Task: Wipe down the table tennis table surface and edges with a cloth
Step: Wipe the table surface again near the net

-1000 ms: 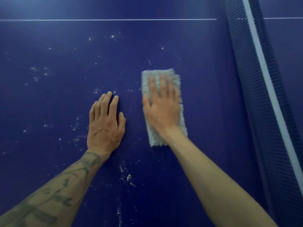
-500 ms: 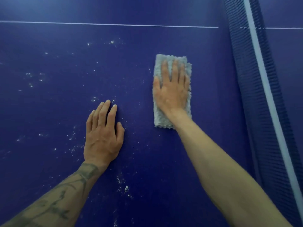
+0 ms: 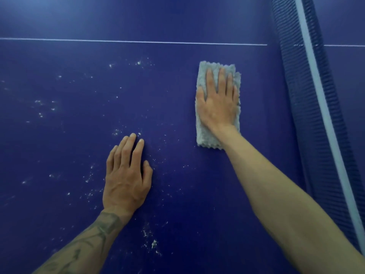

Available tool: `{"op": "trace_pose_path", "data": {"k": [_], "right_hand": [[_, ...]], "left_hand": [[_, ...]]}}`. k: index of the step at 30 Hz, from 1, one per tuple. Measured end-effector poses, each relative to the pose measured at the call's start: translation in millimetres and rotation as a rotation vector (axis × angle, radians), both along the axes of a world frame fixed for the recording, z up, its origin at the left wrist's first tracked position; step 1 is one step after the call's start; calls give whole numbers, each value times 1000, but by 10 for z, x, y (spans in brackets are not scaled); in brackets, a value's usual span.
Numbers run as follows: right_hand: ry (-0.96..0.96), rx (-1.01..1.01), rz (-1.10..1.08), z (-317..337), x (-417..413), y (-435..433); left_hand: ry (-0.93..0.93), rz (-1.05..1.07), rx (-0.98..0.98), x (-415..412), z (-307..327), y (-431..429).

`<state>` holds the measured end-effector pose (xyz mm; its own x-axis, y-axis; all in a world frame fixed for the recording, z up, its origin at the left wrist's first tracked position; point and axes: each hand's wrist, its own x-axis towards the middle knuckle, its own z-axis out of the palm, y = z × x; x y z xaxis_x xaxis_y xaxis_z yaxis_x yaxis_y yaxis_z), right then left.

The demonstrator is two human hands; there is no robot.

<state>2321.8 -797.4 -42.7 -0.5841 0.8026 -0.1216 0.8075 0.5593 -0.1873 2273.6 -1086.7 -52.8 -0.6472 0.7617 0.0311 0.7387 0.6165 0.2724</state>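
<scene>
**While my left hand [image 3: 126,178] lies flat, my right hand [image 3: 218,104] presses the cloth [image 3: 205,138]**

As I look down on the blue surface [image 3: 177,91], my right hand lies palm-down on the cloth. Its fingers [image 3: 211,80] are straight and slightly spread, and the thumb angles out to the left. None of them curls round the fabric; they only press on it.

The cloth is a grey, nubbly rectangle that lies lengthways away from me, flat on the surface. Its far edge shows just past my fingertips, its left edge beside my thumb, and its near end juts out under my wrist. It sits in the right part of the surface, near the net [image 3: 316,119] but apart from it. It stops short of the thin white line [image 3: 138,42] that crosses the far side.

My left hand rests palm-down on the bare surface, closer to me and to the left, well apart from the cloth. Its fingers [image 3: 136,153] are straight and pressed together, with the thumb tucked alongside. It holds nothing. A tattoo runs along that forearm.

White specks [image 3: 138,63] are scattered over the surface to the left of the cloth. Some lie far out, some around my left fingertips, and a thicker bunch lies beside my left forearm.

The net is dark blue mesh with a white tape [image 3: 324,107] along its top. It runs down the right side toward the lower corner, and more blue surface shows beyond it.
</scene>
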Motion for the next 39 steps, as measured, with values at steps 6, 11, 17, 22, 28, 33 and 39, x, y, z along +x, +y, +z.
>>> {"op": "trace_pose_path", "data": {"k": [6,11,17,22,28,33,39], "right_hand": [[26,9,397,15,-338,-586],[38,21,473,-25,35,-403],[30,-32,104,7,-624,139],[41,-10,331,12,-993,-489],[26,25,618,-3,-476,-556],[14,-18,281,26,-900,-143],[17,-7,358,36,-1383,-674]], "left_hand": [[10,-4,-11,-2,-12,9],[9,1,-18,-11,-12,-4],[14,-3,-29,-9,-40,-19],[38,-18,-35,-8,-59,-24],[40,-14,-28,-16,-42,-12],[-6,-24,10,-37,3,-65],[3,88,20,-339,-5,-645]]}}
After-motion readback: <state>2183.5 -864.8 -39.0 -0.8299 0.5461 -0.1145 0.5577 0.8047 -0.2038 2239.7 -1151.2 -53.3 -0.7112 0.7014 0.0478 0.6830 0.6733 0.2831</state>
